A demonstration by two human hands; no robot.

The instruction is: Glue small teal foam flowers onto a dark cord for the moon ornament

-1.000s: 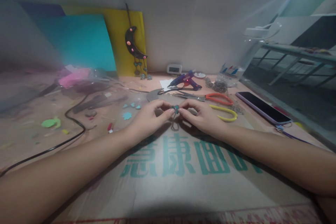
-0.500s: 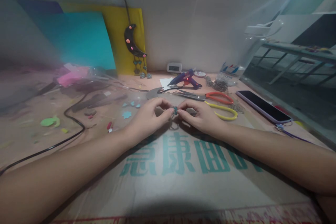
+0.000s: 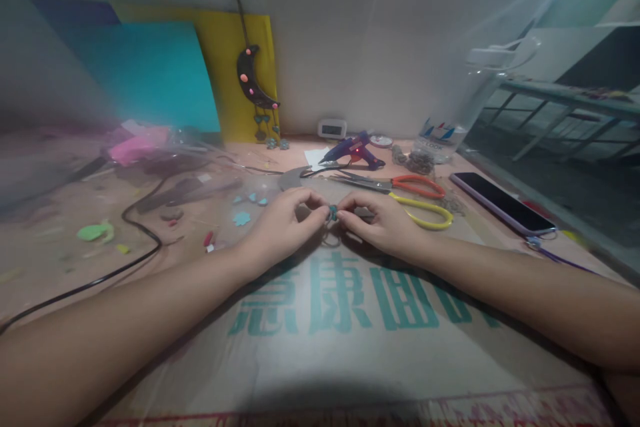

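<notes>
Between my hands, over the middle of the work surface, is a small teal piece (image 3: pixel 333 212) whose exact kind is too small to make out. My left hand (image 3: pixel 296 217) pinches its left side between thumb and index finger. From the right, the thumb and index finger of my right hand (image 3: pixel 379 220) pinch the same piece. A thin loop of cord (image 3: pixel 331 239) hangs just below the fingertips. Left of my left hand lie a light-blue flower cutout (image 3: pixel 241 219) and several small blue-and-white pieces (image 3: pixel 253 197).
Behind my hands lie a purple glue gun (image 3: pixel 356 150) with a lit red light, orange-handled scissors (image 3: pixel 417 185) and a yellow handle (image 3: pixel 433 212). A phone (image 3: pixel 503 202) rests at right, near a clear plastic jug (image 3: pixel 440 137). A black cable (image 3: pixel 145 240) winds across the left. A moon ornament (image 3: pixel 250 79) hangs behind.
Both hands hold nearly the same place and grip. The small teal piece between the fingertips seems slightly turned.
</notes>
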